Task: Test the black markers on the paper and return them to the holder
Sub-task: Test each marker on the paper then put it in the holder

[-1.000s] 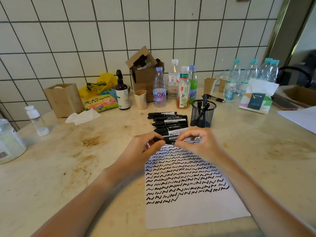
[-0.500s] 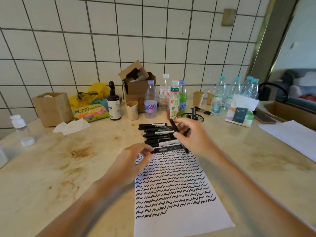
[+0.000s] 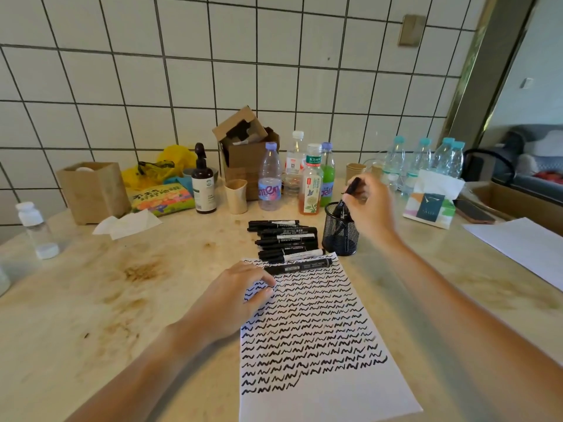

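Since half a second ago, the right hand (image 3: 370, 208) has been carried from the marker pile up to the black mesh holder (image 3: 340, 231), right of centre, and a black marker (image 3: 347, 197) is being pinched there, tilted, its lower end inside the rim. One more marker can be seen through the mesh; the count inside cannot be told for sure. The left hand (image 3: 234, 295) is being rested on the upper left corner of the paper (image 3: 320, 376), fingers loosely straight, nothing grasped. One loose marker (image 3: 300, 265) is lying across the paper's top edge, just beyond the fingertips. Behind it roughly eight markers are stacked in a pile (image 3: 285, 239), touching the paper's top edge and just left of the holder. Open tabletop (image 3: 106, 315) is being left at lower left and at right of the paper, while the far edge is being crowded by about nine bottles.
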